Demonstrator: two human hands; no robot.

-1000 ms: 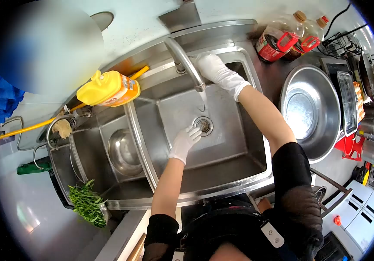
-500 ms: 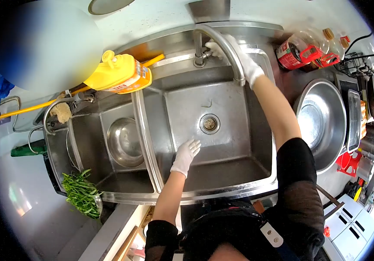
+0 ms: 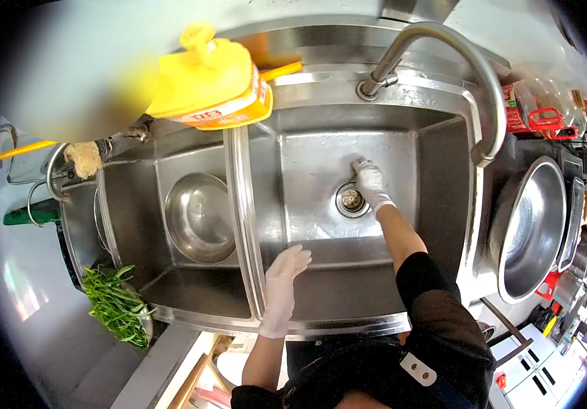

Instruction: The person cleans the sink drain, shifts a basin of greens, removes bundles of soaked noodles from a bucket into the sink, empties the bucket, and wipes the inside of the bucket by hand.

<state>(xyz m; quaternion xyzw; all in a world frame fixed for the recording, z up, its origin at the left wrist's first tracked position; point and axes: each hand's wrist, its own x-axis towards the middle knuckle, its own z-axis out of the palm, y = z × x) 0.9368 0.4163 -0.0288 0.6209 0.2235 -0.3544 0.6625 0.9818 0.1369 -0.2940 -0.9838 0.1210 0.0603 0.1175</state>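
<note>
My right hand, in a white glove, reaches down to the floor of the large steel sink, just above the drain. Its fingers are closed and pointed at the sink floor; whatever they pinch is hidden. Over the near left part of this basin, beside the divider, hovers my left hand. It is gloved too, open, with nothing in it. A curved steel faucet stands behind the basin, its spout swung out to the right.
A yellow jug stands at the back over the divider. In the left basin lies a steel bowl. Green leafy vegetables sit at the left corner. On the right are a large steel basin and bottles with red handles.
My right hand has left the faucet and come down to the sink floor, where a thin dark strand lay. The spout now points right. My left hand has drawn back toward the divider.
</note>
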